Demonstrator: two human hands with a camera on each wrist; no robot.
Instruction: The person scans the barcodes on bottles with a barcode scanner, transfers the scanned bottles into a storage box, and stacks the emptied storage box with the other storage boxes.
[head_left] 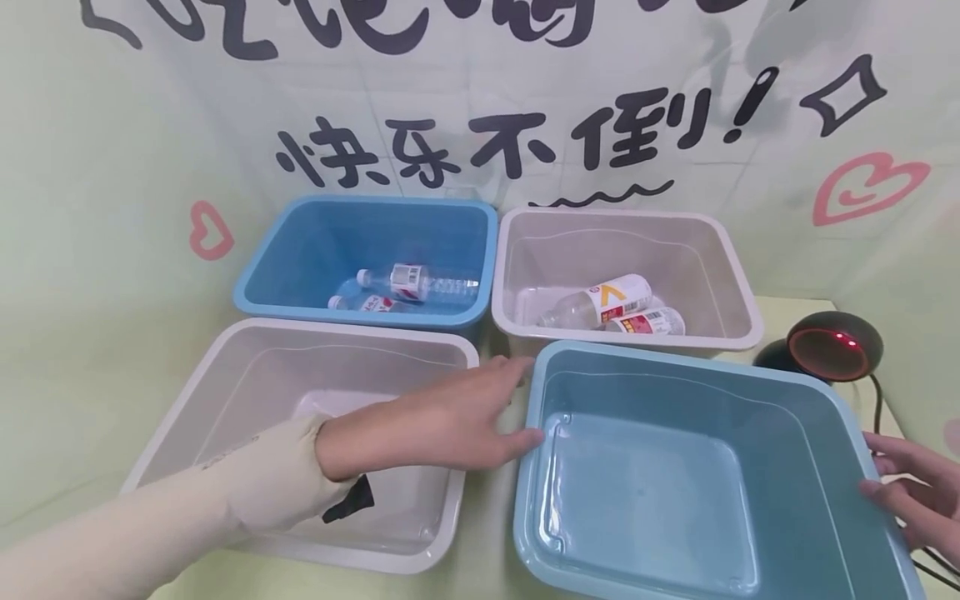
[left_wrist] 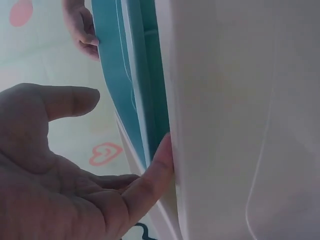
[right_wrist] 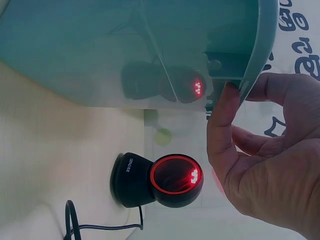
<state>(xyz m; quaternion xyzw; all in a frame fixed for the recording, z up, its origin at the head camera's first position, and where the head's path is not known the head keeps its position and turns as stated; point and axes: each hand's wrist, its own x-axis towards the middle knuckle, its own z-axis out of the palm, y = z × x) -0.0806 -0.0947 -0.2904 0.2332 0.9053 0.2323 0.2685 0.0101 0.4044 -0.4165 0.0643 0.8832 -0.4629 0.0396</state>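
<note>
A blue-green plastic bin (head_left: pixel 652 500) sits at the front right with nothing in it. At its right rim, my right hand (head_left: pixel 918 487) pinches the edge between thumb and fingers; the right wrist view shows this hand (right_wrist: pixel 270 145) with fingertips under the rim lip. My left hand (head_left: pixel 450 425) reaches across the front-left grey bin (head_left: pixel 300 342) to the blue-green bin's left rim. In the left wrist view the thumb of this hand (left_wrist: pixel 65 185) is spread away from its fingers, and a fingertip lies in the narrow gap between the two bins.
Behind stand a blue bin (head_left: pixel 300 242) and another grey bin (head_left: pixel 697 275), each holding clear bottles (head_left: pixel 408 281) with labels. A black scanner (head_left: pixel 836 346) with a red glow and a cable stands at the right. A printed cloth (head_left: pixel 480 92) hangs behind.
</note>
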